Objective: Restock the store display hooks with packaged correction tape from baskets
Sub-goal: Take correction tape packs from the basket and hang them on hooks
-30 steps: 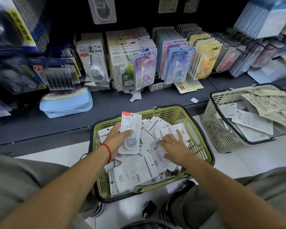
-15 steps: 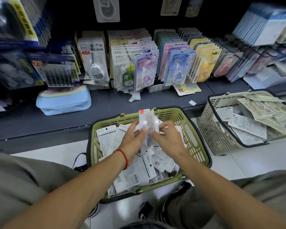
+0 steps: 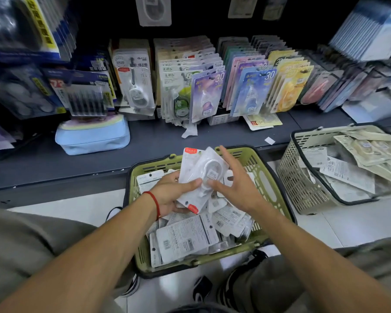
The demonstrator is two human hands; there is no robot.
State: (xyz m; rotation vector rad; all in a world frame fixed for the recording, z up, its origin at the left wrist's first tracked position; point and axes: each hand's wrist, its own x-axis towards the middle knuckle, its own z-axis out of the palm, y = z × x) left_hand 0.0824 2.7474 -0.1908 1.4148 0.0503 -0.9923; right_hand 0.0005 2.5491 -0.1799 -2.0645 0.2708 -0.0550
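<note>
Now the left hand grips two white packs stacked crosswise above the green basket; a second ago it held one, and the right hand has added another. The right hand's fingers are straight, touching the top pack. Judged: gathering continues; the hooks remain unfilled.

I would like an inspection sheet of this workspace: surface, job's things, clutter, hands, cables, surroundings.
Surface: grey shelf ledge above a pale floor.
Job's things: white correction tape packs held over the green basket, which is full of more packs; beige basket at right holds other packs.
Clutter: light blue pouch and paper scraps on the ledge.
Hands: left hand grips the packs; right hand touches them with straight fingers.
Cables: dark cord beside the green basket.
Surroundings: hanging packaged stationery on the display.
</note>
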